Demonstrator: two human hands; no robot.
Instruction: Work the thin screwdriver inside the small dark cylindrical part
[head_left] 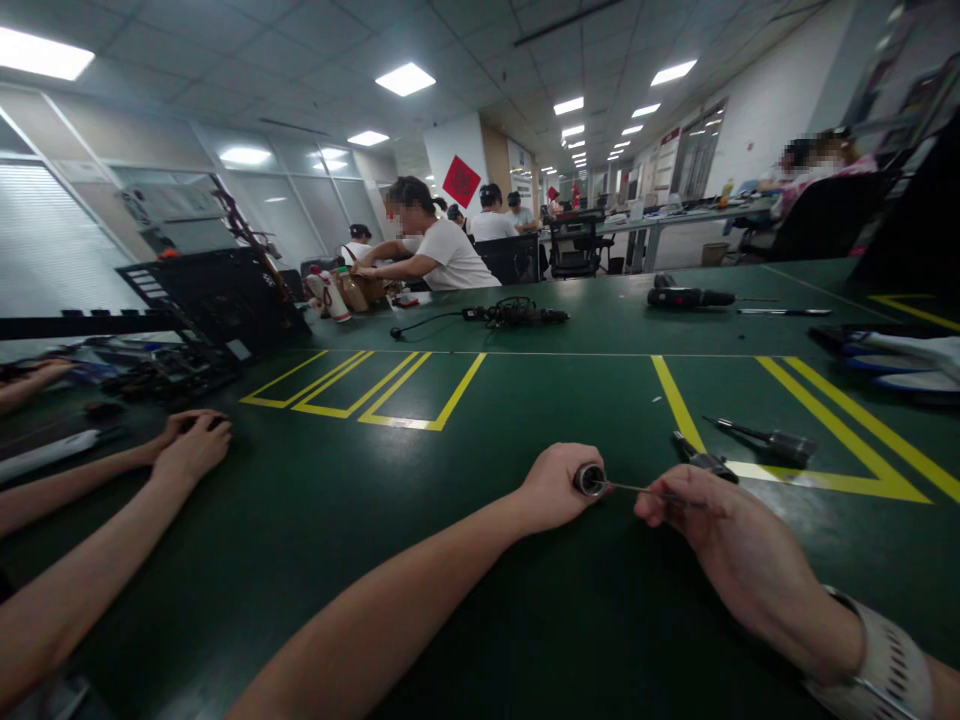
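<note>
My left hand (553,487) is closed round a small dark cylindrical part (589,479), its round open end turned to the right. My right hand (701,517) pinches a thin metal tool (637,489) whose tip reaches into that end. Both hands hover low over the green table (390,520) near its front middle. A white band sits on my right wrist.
A screwdriver (769,438) and a small dark tool (703,460) lie by yellow tape lines right of my hands. Another person's forearms and hands (191,445) rest at left. A black laptop-like unit (217,300), a cabled tool (514,314) and a power driver (686,296) lie further back. People sit beyond.
</note>
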